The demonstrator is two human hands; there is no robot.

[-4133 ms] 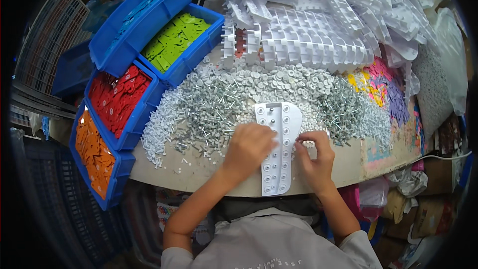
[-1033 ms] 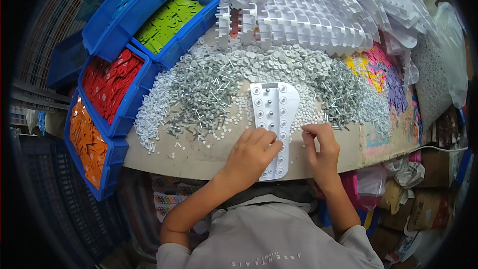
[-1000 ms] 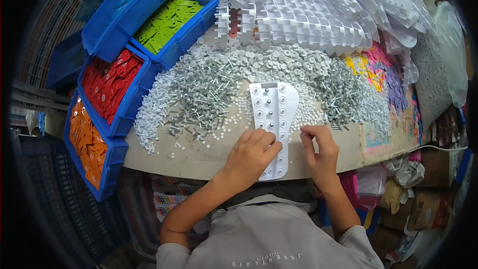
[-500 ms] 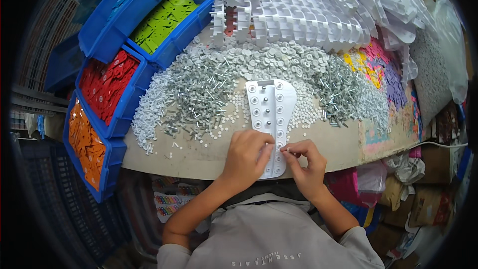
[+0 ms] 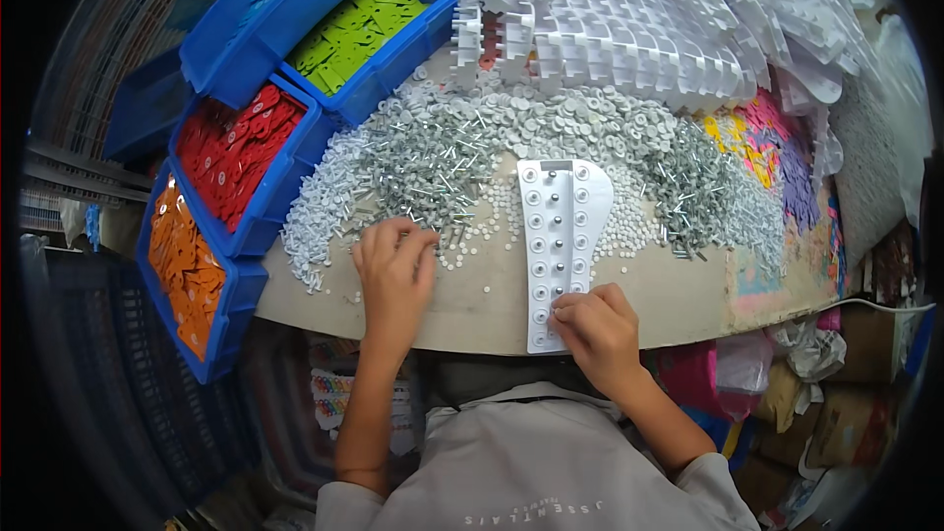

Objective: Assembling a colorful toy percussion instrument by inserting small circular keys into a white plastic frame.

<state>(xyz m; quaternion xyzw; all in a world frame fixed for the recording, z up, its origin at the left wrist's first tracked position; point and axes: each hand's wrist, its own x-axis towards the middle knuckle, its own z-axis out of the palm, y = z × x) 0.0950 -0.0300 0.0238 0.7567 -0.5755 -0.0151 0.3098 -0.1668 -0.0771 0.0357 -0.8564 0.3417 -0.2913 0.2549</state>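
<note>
A long white plastic panel, broad at its far end, lies on the table in front of me. Round white caps run down both its sides, and metal pins stand along its middle channel. Over the panel's near part, my right hand is closed in a pinch; whatever its fingertips hold is too small and hidden to make out. My left hand is away from the panel, its fingers loosely curved and apart at the near edge of a heap of metal pins. Nothing shows in it.
White round caps and small white pieces are heaped around the panel. Blue bins at the left hold orange, red and green plastic pieces. Clear-white plastic panels are stacked at the back. More pins lie right.
My left hand has left the panel and moved left to the pin heap. My right hand has shifted slightly down the panel. The whole view has swung a little, so everything sits further right.
</note>
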